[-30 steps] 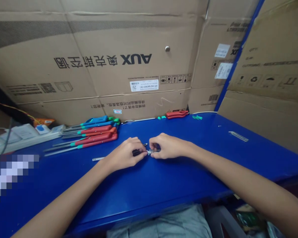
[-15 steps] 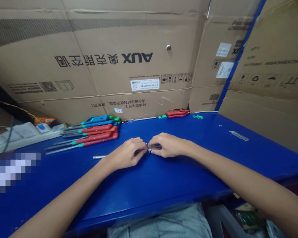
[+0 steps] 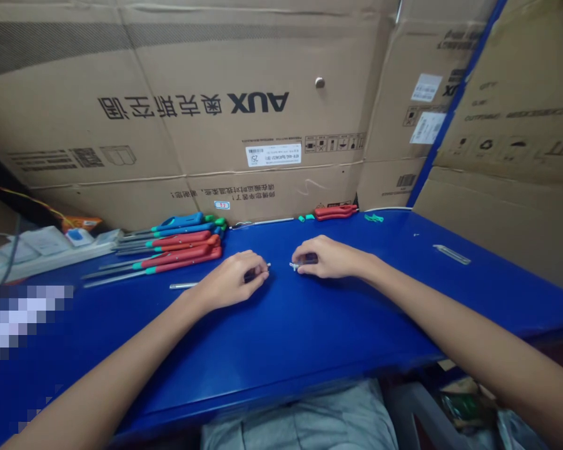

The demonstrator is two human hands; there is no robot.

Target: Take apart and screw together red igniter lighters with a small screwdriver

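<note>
The left hand is curled around a slim tool. Its dark grip sits between thumb and fingers, a short tip peeks out on the right, and the bare metal shaft sticks out to the left past the heel of the hand, low over the blue table. The right hand is pinched on a small silvery piece, whose end shows just past the fingertips. Something dark lies under those fingers too, but what it is cannot be told. The hands are near each other, with a strip of bare table between the tool's tip and the piece, and the two ends face one another roughly in line.

Handling this well seems to call for both wrists resting on the table so the small ends stay steady. The piece is best gripped by its sides with its end left free, and the tool kept level rather than tilted. The piece looks small and smooth, so a loose pinch could let it drop and roll.

Further out, a row of screwdrivers lies to the left beside a power strip. A red-handled tool rests at the back edge and a metal strip lies to the right. Cardboard boxes wall in the table.
</note>
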